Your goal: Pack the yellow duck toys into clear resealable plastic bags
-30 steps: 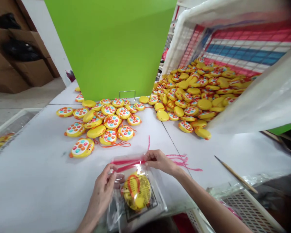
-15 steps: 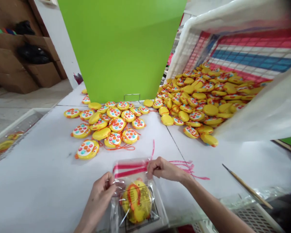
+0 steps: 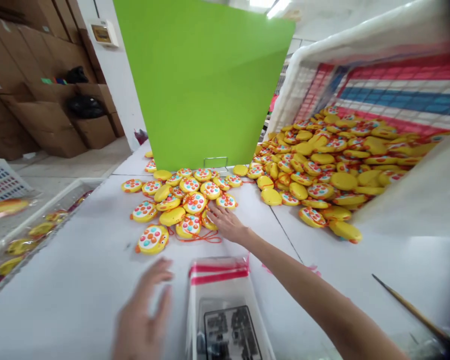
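My right hand (image 3: 227,222) reaches over the near right side of a pile of yellow duck-shaped toys (image 3: 189,185), its fingers spread and lying on one toy that they partly cover. Blurred by motion, my left hand (image 3: 146,305) is held apart from everything over the table, thumb and fingers apart, holding nothing. Between my arms lies a stack of clear plastic bags (image 3: 225,295) with pink strips along the top and a black printed box. A single toy (image 3: 152,239) with coloured dots sits just beyond my left hand.
A green board (image 3: 206,90) stands behind the pile. On the right, a tipped white basket (image 3: 405,40) spills many similar toys (image 3: 322,160). A thin pointed stick (image 3: 408,302) lies at the right. Bagged toys fill a container (image 3: 41,230) at the left; cardboard boxes (image 3: 45,120) stand beyond.
Both hands have left the bagged toy, which is no longer between them. My right hand has moved forward to the pile; my left hand has opened. The view has tilted up and left.
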`<state>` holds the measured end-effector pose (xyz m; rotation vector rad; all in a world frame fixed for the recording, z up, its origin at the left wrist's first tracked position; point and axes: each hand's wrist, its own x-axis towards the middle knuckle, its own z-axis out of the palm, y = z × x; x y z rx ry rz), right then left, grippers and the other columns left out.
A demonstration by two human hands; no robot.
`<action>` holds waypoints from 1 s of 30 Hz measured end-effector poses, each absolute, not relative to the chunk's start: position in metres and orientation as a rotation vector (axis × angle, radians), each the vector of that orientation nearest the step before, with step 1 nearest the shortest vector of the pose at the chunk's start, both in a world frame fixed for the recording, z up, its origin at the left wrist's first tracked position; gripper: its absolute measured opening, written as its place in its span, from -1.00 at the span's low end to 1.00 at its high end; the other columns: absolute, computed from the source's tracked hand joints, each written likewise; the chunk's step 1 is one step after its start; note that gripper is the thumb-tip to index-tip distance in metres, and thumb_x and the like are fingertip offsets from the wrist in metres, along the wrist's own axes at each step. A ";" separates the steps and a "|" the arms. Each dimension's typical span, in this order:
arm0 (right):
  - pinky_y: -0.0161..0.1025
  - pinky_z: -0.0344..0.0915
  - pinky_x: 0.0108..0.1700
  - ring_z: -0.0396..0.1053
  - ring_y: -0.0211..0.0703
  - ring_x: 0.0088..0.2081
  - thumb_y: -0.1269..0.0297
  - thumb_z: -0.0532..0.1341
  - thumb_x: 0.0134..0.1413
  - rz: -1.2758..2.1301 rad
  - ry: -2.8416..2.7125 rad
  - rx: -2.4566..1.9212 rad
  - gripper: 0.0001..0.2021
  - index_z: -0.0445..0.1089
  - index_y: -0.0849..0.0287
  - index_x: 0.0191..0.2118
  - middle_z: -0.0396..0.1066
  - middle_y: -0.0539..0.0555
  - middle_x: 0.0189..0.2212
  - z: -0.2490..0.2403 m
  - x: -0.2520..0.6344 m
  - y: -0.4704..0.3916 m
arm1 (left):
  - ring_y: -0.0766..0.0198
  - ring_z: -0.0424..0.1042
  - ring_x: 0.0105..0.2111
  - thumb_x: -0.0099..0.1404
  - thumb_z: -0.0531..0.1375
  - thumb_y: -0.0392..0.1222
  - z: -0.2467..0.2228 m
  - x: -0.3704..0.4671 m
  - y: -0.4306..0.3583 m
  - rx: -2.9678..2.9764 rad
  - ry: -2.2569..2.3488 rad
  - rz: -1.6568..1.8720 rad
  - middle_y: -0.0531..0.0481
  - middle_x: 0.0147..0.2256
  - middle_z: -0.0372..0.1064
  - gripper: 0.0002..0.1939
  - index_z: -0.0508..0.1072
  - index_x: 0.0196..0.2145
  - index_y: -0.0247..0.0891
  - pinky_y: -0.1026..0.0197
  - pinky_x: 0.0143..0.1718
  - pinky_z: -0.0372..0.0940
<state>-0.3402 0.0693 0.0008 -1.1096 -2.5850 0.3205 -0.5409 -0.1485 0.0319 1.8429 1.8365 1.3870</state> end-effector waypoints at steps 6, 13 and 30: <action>0.03 0.16 0.07 0.13 0.18 0.13 0.54 0.19 -0.20 0.310 -2.546 -1.244 -0.36 0.17 0.26 0.12 0.13 0.33 0.15 0.006 -0.318 0.060 | 0.09 0.42 -0.06 0.27 0.01 -0.22 -0.046 -0.453 -0.125 2.551 1.663 1.043 -0.17 -0.05 0.44 -0.70 0.39 -0.08 -0.27 0.07 -0.14 0.40; -0.18 0.30 -0.07 0.37 -0.08 -0.13 0.52 0.11 -0.14 0.464 -2.228 -1.449 -0.51 0.25 0.28 0.03 0.35 0.22 -0.07 0.014 -0.268 0.023 | 0.11 0.46 -0.17 0.31 -0.08 -0.31 -0.073 -0.443 -0.112 2.782 1.707 0.893 -0.17 -0.16 0.49 -0.67 0.38 -0.07 -0.31 0.08 -0.16 0.34; -0.25 0.24 -0.21 0.31 -0.06 -0.19 0.48 0.16 -0.05 0.285 -2.616 -1.361 -0.71 0.37 0.16 -0.15 0.38 0.13 -0.27 0.064 -0.292 -0.045 | 0.05 0.22 0.11 0.26 0.04 -0.23 -0.041 -0.448 -0.109 2.013 1.728 1.098 -0.22 0.11 0.21 -0.48 0.07 0.17 -0.23 -0.08 0.03 0.25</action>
